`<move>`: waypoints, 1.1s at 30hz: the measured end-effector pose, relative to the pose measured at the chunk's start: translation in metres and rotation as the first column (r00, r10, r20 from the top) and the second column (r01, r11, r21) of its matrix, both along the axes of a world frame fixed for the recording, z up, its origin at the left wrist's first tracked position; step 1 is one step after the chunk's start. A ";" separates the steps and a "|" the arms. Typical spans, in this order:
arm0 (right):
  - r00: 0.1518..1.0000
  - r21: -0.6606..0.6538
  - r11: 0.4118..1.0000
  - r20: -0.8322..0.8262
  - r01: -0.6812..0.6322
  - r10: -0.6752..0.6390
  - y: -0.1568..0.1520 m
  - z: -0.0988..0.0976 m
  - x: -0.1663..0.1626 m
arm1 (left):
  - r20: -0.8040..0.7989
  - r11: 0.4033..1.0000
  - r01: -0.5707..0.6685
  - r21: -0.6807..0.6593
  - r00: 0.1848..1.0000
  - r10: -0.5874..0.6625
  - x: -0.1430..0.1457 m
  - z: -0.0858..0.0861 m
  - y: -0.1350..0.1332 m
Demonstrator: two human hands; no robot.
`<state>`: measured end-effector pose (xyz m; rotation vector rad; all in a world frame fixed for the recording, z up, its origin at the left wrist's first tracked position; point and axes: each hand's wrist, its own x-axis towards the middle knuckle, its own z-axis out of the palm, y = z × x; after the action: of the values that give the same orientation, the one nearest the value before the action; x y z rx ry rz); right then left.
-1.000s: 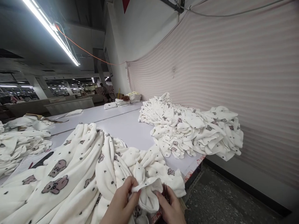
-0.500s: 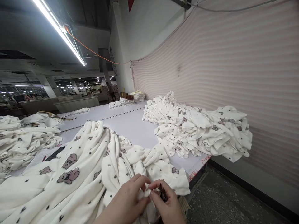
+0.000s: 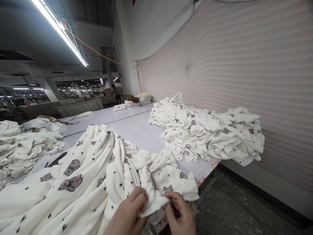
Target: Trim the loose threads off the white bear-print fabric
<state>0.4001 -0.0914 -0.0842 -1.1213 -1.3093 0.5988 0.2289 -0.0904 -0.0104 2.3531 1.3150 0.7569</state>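
A large heap of white fleece fabric (image 3: 83,182), printed with brownish-pink bears and small dark marks, lies across the near side of the table. My left hand (image 3: 133,209) is closed on a fold of it near the edge. To its right, my right hand (image 3: 179,213) has thumb and forefinger at a corner of the same cloth. A small dark tool that looks like thread snips (image 3: 174,209) rests within the right hand, mostly covered by fingers. The cloth edge is stretched between both hands.
A second pile of the printed fleece (image 3: 200,130) lies at the right, hanging over the table edge. More white cloth (image 3: 29,147) lies at left, beside papers. Folded stacks (image 3: 144,98) stand at the far end. A striped sheet (image 3: 232,65) covers the wall; a person (image 3: 116,94) stands far back.
My hands have moved apart, the left leftward and the right slightly rightward. The bunched cloth between them is now spread into a flat edge. The view has shifted slightly.
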 end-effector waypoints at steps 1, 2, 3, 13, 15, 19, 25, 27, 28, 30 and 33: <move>0.999 -0.038 0.999 0.025 -0.039 0.040 -0.001 0.005 0.004 | -0.028 0.999 0.009 0.046 1.000 -0.008 0.000 -0.004 -0.001; 0.994 -0.072 0.994 0.062 -0.085 0.089 -0.002 0.009 0.008 | -0.044 0.996 0.016 0.092 0.999 -0.012 0.000 -0.007 -0.002; 0.983 -0.101 0.984 0.104 -0.144 0.154 -0.004 0.014 0.013 | -0.052 0.991 0.022 0.134 0.999 -0.015 -0.001 -0.009 -0.002; 0.836 -0.216 0.894 0.322 -0.392 0.444 -0.005 0.045 0.037 | -0.175 0.959 0.107 0.261 0.983 -0.062 -0.002 -0.008 -0.002; 0.837 -0.241 0.889 0.310 -0.390 0.451 -0.004 0.050 0.035 | -0.192 0.960 0.117 0.255 0.979 -0.069 -0.002 -0.008 -0.001; 0.827 -0.307 0.866 0.291 -0.395 0.481 -0.002 0.057 0.037 | -0.196 0.958 0.125 0.259 0.978 -0.074 -0.002 -0.007 0.000; 0.919 -0.232 0.928 0.201 -0.292 0.340 -0.008 0.037 0.031 | -0.138 0.979 0.104 0.175 0.987 -0.081 -0.001 -0.006 -0.001; 0.957 -0.216 0.957 0.176 -0.193 0.232 -0.010 0.023 0.021 | -0.058 0.992 0.088 0.095 0.995 -0.083 0.000 -0.005 0.001; 0.970 -0.195 0.971 0.173 -0.138 0.172 -0.009 0.018 0.016 | -0.001 0.998 0.057 0.016 0.998 -0.057 0.001 -0.003 0.002; 0.983 -0.136 0.989 0.167 -0.050 0.073 -0.004 0.010 0.006 | 0.126 0.977 -0.030 -0.209 0.990 0.058 0.003 0.003 0.006; 0.998 -0.123 0.992 0.065 0.000 0.008 0.006 0.009 -0.001 | 0.288 0.861 -0.043 -0.507 0.933 0.216 0.002 0.014 0.012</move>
<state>0.3987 -0.0849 -0.0752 -1.2482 -1.3448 0.6576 0.2310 -0.0785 0.0040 1.6604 1.3334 0.7161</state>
